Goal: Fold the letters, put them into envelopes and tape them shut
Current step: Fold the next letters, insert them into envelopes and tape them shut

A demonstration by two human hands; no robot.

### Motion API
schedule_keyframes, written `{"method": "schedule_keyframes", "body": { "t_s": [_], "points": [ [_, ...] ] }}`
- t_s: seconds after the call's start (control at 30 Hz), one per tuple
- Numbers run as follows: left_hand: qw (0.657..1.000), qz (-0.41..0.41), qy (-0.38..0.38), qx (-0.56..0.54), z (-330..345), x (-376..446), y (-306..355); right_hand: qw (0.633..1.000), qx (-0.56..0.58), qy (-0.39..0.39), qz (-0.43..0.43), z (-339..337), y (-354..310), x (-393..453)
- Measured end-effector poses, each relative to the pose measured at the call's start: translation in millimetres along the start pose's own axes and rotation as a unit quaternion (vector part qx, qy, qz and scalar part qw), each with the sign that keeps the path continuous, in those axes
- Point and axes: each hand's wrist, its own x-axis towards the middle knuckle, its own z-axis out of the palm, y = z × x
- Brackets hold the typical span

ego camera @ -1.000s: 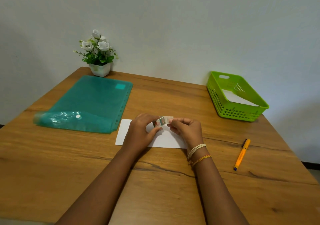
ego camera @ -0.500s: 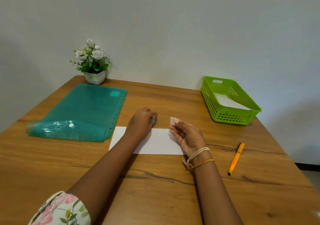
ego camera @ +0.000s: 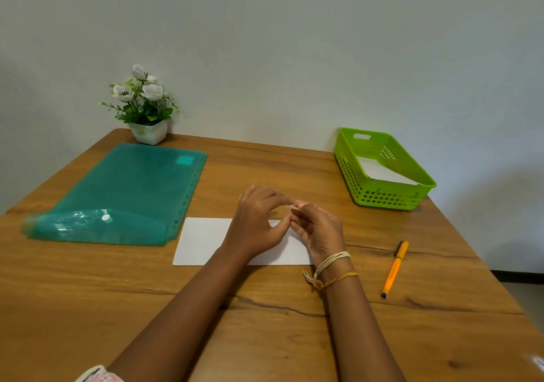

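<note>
Pinching a small clear piece of tape point(ego camera: 290, 206), the two hands met just above the middle of the frame. The right hand point(ego camera: 319, 228) held the tape in a tight grip between its thumb and first fingers. The left hand point(ego camera: 259, 222) reached in from the left, and its fingertips point(ego camera: 287, 202) touched the same piece, with the other fingers curled in. The tape was tiny and blurry, so its shape was hard to make out.

Under both hands lay a white envelope point(ego camera: 203, 240), flat on the wooden counter point(ego camera: 117, 293), with its left part showing and its right part hidden by the hands. The right wrist wore string bracelets point(ego camera: 332, 266), white and yellow.

An orange pen point(ego camera: 394, 268) lay on the counter at the right of the frame, well apart from the hands. A green basket point(ego camera: 412, 202) sat at the upper right, with white paper point(ego camera: 379, 171) inside it. A teal plastic folder point(ego camera: 123, 193) lay flat at the left, near the envelope. A small white pot of white flowers point(ego camera: 145, 107) stood at the upper left, just behind the folder, against the pale wall point(ego camera: 294, 43).
</note>
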Motion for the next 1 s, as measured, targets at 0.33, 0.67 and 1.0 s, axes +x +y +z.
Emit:
{"method": "schedule_keyframes", "body": {
  "t_s": [0.33, 0.67, 1.0],
  "points": [
    [0.950, -0.218, 0.067, -0.216, 7.7, 1.1, -2.0, 0.997, -0.066, -0.030, 0.001, 1.8, -2.0, 3.9],
    [0.869, -0.338, 0.050, -0.359, 7.8, 6.7, -1.8, 0.996, -0.080, -0.013, -0.026, 3.2, 2.1, 3.4],
    [0.961, -0.228, -0.018, -0.153, 14.5, -1.0, 0.1, 0.991, -0.127, 0.014, -0.038, -8.3, -6.4, 5.8]
  ]
}}
